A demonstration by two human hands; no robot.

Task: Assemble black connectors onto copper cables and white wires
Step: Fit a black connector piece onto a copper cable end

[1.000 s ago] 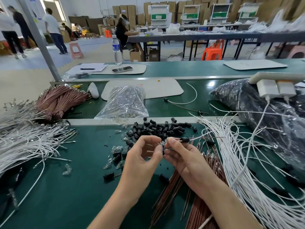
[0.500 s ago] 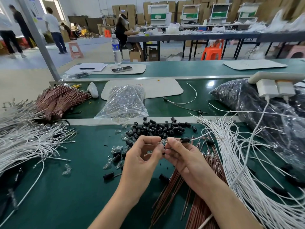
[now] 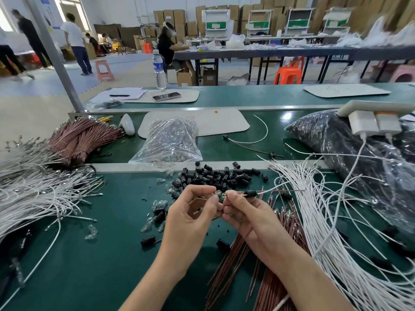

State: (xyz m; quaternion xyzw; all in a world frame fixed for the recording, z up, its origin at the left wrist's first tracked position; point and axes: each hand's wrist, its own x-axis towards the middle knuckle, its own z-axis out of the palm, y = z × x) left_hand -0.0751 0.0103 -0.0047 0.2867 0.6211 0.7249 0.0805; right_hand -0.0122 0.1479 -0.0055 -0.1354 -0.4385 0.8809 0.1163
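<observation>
The left hand [image 3: 193, 212] and the right hand [image 3: 244, 214] meet over the green worktop [image 3: 101, 254], with their fingertips almost touching. The left hand has its fingers curled, and its thumb and forefinger pinch a small clear part [image 3: 216, 194]. The right hand pinches the near ends of one copper cable [image 3: 292, 190] and one white wire [image 3: 272, 189]. A black connector [image 3: 250, 193] sits on these two, just beside the right fingertips, and both run out to the right from it.

Behind the hands lies a loose pile of black connectors [image 3: 215, 176], and some clear small parts [image 3: 157, 205] are scattered to the left of it. Loose copper cables [image 3: 244, 265] lie under the right forearm. Many white wires [image 3: 336, 221] spread at the right side, and another heap of white wires [image 3: 29, 198] is at the left. Farther back there are tied bundles of copper cables [image 3: 76, 140], a clear plastic bag [image 3: 168, 142] and a big dark bag [image 3: 359, 149].
</observation>
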